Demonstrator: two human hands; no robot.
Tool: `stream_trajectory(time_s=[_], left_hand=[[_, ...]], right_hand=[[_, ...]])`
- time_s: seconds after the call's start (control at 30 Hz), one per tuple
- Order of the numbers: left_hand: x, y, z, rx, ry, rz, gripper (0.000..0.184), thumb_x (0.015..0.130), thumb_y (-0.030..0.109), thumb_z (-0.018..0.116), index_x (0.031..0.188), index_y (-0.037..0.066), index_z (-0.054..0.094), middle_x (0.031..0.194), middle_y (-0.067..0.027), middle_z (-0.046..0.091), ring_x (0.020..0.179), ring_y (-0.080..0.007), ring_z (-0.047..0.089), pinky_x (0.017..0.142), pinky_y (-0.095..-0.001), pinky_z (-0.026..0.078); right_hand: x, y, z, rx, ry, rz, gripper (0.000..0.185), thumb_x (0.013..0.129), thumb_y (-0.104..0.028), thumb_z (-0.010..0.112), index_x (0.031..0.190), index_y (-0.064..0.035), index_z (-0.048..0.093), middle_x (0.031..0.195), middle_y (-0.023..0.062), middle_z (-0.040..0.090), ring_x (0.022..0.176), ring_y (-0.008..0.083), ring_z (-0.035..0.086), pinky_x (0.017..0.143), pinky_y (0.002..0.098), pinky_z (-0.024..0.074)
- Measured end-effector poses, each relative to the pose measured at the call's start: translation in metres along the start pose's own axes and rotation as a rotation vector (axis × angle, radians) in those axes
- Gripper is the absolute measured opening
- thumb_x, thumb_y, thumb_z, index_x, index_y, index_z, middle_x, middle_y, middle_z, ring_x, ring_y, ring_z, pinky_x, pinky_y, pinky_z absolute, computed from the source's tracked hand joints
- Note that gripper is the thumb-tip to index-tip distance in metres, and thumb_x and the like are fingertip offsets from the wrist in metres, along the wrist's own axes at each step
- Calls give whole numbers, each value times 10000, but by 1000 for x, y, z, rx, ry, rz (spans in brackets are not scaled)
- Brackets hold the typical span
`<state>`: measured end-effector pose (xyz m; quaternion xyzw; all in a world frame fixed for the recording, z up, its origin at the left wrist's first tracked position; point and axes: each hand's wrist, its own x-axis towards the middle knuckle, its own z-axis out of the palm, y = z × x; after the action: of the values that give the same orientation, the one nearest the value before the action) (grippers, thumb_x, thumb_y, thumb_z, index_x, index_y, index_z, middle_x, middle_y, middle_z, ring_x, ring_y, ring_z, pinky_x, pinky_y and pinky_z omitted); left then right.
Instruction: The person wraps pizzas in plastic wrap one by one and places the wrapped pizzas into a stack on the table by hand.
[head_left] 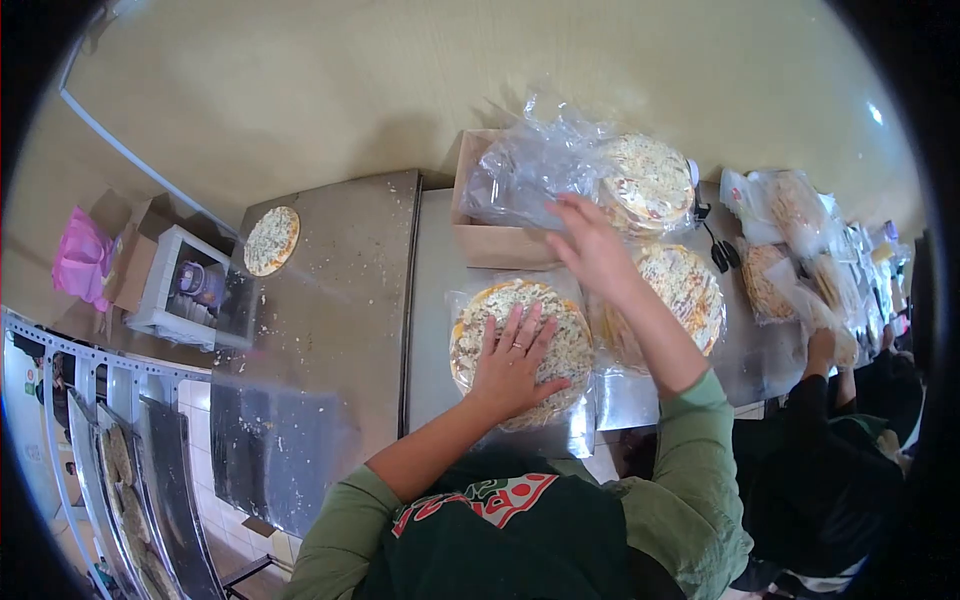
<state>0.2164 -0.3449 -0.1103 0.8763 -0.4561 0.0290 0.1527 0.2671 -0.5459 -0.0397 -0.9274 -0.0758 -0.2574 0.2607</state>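
My left hand (513,372) lies flat with its fingers spread on a cheese-topped pizza (537,305), which sits in a clear plastic bag on the metal table. My right hand (590,247) is raised near the front right corner of a cardboard box (505,247), fingers apart and nothing seen in it. Clear plastic bags (525,180) fill the box and stick up above its rim. Under my right forearm lies another bagged pizza (680,290), partly hidden by the arm. Behind it, beside the box, rests a further wrapped pizza (648,178).
An unwrapped pizza (272,241) lies on the left metal table (340,290), among scattered crumbs. Black scissors (722,250) are right of the wrapped pizzas. Several bagged foods (790,215) and a co-worker's hand (820,345) are at the right. A tray rack (130,480) stands lower left.
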Motion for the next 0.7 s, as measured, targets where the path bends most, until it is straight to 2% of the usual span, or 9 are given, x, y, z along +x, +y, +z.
stream_trajectory(time_s=[0.1, 0.23, 0.3, 0.33, 0.4, 0.47, 0.53, 0.6, 0.7], left_hand=[[-3, -3, 0, -16, -14, -18, 848, 742, 611, 526, 1381, 116, 271, 1451, -141, 176, 1338, -325, 148, 1028, -569, 138], [-6, -8, 0, -93, 1, -9, 801, 762, 560, 548, 1372, 114, 283, 1432, -155, 223, 1326, -338, 178, 1039, -557, 122], [-4, -21, -8, -448, 20, -86, 732, 795, 502, 557, 1346, 91, 308, 1396, -162, 287, 1298, -332, 250, 1041, -521, 170], [-1, -29, -14, -626, 30, -122, 697, 811, 474, 561, 1334, 80, 320, 1379, -165, 319, 1285, -329, 286, 1043, -503, 194], [11, -48, -17, -1116, 262, -273, 627, 839, 421, 557, 1302, 57, 343, 1311, -155, 390, 1223, -298, 376, 998, -441, 295], [25, -59, -36, -1534, 414, -440, 563, 863, 366, 551, 1275, 33, 359, 1248, -141, 440, 1157, -260, 447, 933, -381, 380], [39, -58, -80, -1880, 479, -626, 506, 882, 308, 543, 1251, 8, 370, 1188, -124, 471, 1086, -215, 497, 846, -324, 448], [50, -72, -89, -1878, 398, -729, 459, 871, 231, 559, 1233, 5, 387, 1108, -118, 510, 989, -198, 534, 776, -315, 469], [49, -94, -62, -1682, 392, -781, 398, 851, 131, 567, 1198, 4, 418, 973, -100, 555, 841, -176, 565, 702, -299, 482]], right_hand=[[49, 4, -10, -575, 340, -164, 495, 731, -168, 675, 1192, -114, 505, 1144, 169, 500, 1035, 317, 503, 875, 405, 407], [74, 44, -7, -562, 209, 190, 388, 718, -173, 670, 1079, -131, 532, 1056, 108, 551, 862, 291, 580, 724, 410, 461], [76, 40, -11, -387, 90, 287, 337, 727, -148, 641, 1038, -126, 512, 1040, 87, 561, 763, 282, 614, 624, 409, 488], [74, 26, -13, -398, 108, 197, 297, 731, -136, 623, 1005, -117, 510, 1021, 88, 562, 715, 280, 614, 591, 400, 490], [61, -14, -13, -418, 144, 27, 217, 739, -111, 588, 939, -98, 507, 984, 90, 565, 619, 275, 614, 524, 382, 493], [41, -57, -3, -489, 61, -45, 148, 736, -98, 585, 874, -114, 535, 956, 55, 584, 687, 254, 615, 505, 357, 485], [16, -75, 17, -339, 42, -241, 127, 728, -82, 560, 851, -103, 534, 943, 52, 585, 695, 244, 614, 508, 338, 491], [-4, -83, 36, -224, -202, -263, 150, 726, -103, 591, 864, -98, 530, 1002, 61, 570, 690, 225, 615, 506, 337, 489], [-12, -95, 33, -73, -396, -293, 326, 702, -156, 654, 1006, -118, 541, 1033, 91, 558, 802, 235, 603, 662, 358, 497]])
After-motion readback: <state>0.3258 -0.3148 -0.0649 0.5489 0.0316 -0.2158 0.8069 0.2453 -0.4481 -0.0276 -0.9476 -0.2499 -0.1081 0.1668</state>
